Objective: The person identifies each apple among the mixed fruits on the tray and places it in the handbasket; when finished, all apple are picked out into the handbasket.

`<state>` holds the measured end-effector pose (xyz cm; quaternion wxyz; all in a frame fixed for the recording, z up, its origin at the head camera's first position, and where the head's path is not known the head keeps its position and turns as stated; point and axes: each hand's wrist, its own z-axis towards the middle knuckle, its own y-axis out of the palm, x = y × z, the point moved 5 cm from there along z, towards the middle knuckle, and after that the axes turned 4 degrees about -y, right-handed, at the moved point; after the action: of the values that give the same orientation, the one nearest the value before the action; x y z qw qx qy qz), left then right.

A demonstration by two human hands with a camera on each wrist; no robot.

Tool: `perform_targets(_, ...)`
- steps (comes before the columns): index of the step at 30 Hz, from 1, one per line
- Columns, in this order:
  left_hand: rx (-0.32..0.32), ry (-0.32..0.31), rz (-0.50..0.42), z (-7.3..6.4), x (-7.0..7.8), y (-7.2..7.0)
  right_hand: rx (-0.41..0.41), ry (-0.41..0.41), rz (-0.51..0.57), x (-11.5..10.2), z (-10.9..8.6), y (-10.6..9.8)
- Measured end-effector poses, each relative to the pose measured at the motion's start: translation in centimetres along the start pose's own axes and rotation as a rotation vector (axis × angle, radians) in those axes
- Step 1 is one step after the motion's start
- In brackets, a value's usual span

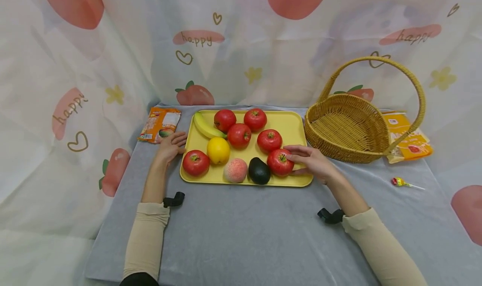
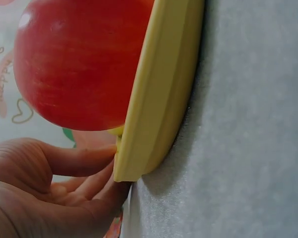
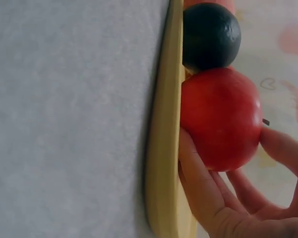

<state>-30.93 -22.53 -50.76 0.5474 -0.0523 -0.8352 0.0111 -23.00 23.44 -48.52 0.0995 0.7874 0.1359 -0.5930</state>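
Note:
My left hand [image 1: 169, 149] is at the left side of the yellow tray [image 1: 293, 127]; in the left wrist view its thumb and fingers pinch the tray rim [image 2: 156, 114]. At the tray's front right, my right hand [image 1: 313, 162] holds a red apple [image 1: 280, 163]. The right wrist view shows fingers and thumb around this apple [image 3: 221, 119], which rests beside a dark avocado [image 3: 211, 35]. Several more red apples, a banana [image 1: 205, 126], a yellow lemon-like fruit [image 1: 218, 150] and a pink peach [image 1: 235, 170] lie on the tray. One apple [image 1: 196, 163] sits nearest my left hand.
A wicker basket [image 1: 350, 150] with a tall handle stands right of the tray, with an orange-yellow packet [image 1: 408, 141] behind it. A wrapped lollipop [image 1: 401, 182] lies at the right. Another orange packet [image 1: 160, 123] is beyond my left hand. Grey cloth [image 1: 244, 236] covers the table.

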Motion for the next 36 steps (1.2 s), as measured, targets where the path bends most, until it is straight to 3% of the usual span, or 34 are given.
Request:
perform_targets(9, 0.019, -0.011, 0.013, 0.1, -0.4, 0.0, 0.024, -0.023, -0.011, 0.3, -0.1, 0.4)
perform_targets(21, -0.016, 0.014, 0.032, -0.1, -0.5, -0.2, 0.038, -0.031, -0.013, 0.2, -0.1, 0.1)
perform_targets(29, 0.002, 0.002, 0.041, -0.5, -0.1, -0.5, 0.045, -0.053, -0.049, -2.1, -0.4, -0.3)
perform_targets(36, -0.001, -0.005, 0.045, -0.1, -0.3, -0.3, 0.077, -0.066, -0.083, -4.7, -1.4, -1.4)
